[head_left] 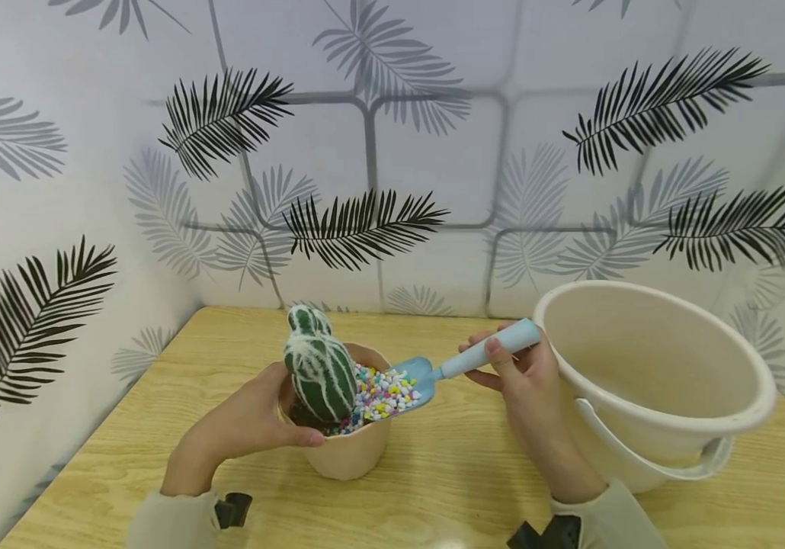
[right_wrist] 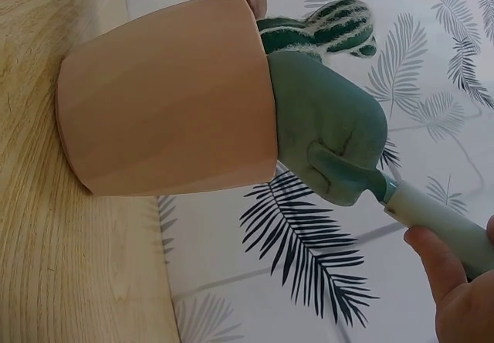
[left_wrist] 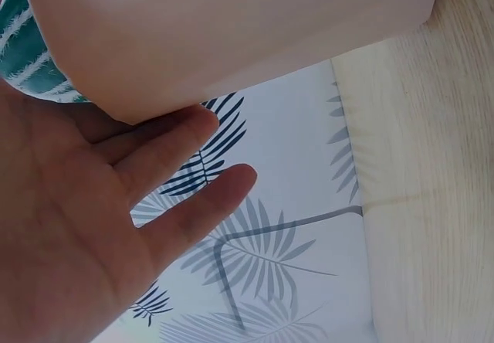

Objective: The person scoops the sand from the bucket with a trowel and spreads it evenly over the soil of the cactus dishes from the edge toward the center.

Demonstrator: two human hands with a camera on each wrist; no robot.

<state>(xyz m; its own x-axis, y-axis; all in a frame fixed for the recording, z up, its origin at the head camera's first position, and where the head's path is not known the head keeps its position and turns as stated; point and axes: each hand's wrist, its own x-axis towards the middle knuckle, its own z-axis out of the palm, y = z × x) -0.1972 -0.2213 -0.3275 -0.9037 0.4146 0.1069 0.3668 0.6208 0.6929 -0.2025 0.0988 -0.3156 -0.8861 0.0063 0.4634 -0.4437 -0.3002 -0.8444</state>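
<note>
A green cactus (head_left: 324,374) with white fuzzy stripes leans in a peach flowerpot (head_left: 347,457) on the wooden table. My left hand (head_left: 248,415) holds the pot at its left rim, thumb along the front; in the left wrist view two fingers (left_wrist: 174,223) spread beside the pot wall. The right hand (head_left: 526,381) grips the pale blue handle of a small trowel (head_left: 478,358). The trowel's blade is tilted over the pot's right rim, and multicoloured pebbles (head_left: 386,389) lie on it and in the pot beside the cactus. From the right wrist, the underside of the blade (right_wrist: 332,119) shows.
A large cream bucket (head_left: 653,358) with a lowered carrying handle (head_left: 639,454) stands at the right, close to my right forearm. Behind the wooden table (head_left: 241,343) rises a white wall covering (head_left: 434,160) with leaf prints, which also runs along the left side.
</note>
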